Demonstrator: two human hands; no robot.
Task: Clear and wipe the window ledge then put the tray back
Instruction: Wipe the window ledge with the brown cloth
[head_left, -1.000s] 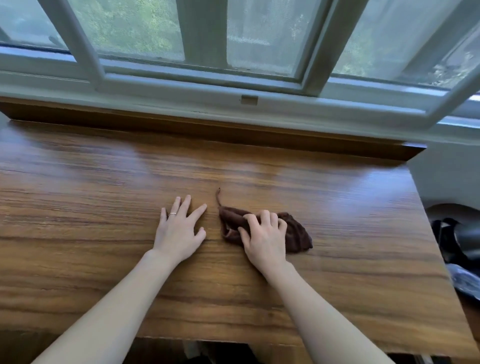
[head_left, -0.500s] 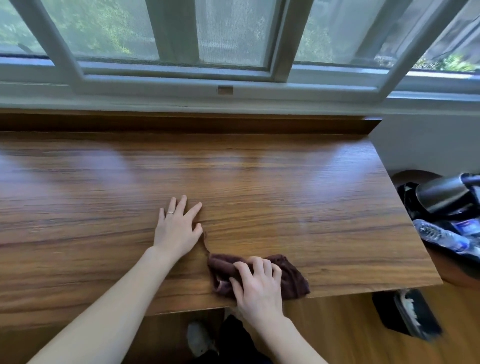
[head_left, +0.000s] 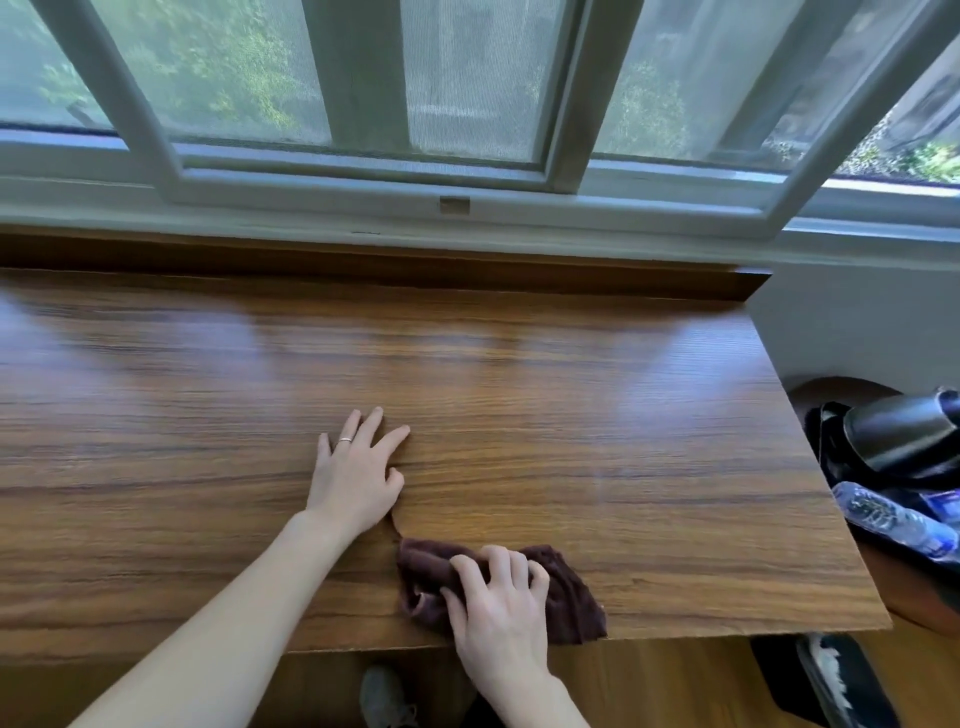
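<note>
Wooden window ledge (head_left: 519, 395): broad, glossy, bare apart from two hands and one cloth. Cloth (head_left: 566, 597): dark brown, bunched, lying at the near edge of the ledge toward its right half, one thin corner trailing up toward the left hand; compared with a second ago it sits much nearer the front edge, having been drawn back from mid-ledge, and it has shifted little in the last half second. Right hand (head_left: 498, 613): pressed on top of the cloth, fingers curled down into the folds and gripping it against the wood, wrist overhanging the edge. Left hand (head_left: 358, 473): flat on the bare wood, palm down, fingers spread and holding nothing, a ring (head_left: 345, 440) on one finger; it lies in the same spot as before, just up and left of the cloth. Window (head_left: 467, 93): pale frame behind the ledge, greenery beyond the glass. To the right, off the ledge and lower: a round wooden tray (head_left: 914, 597), only partly in view, holding a dark glossy item (head_left: 904, 436) and a plastic bottle (head_left: 893, 519) lying on its side; other contents cannot be made out. A shoe (head_left: 384, 696) shows on the floor below the edge.
</note>
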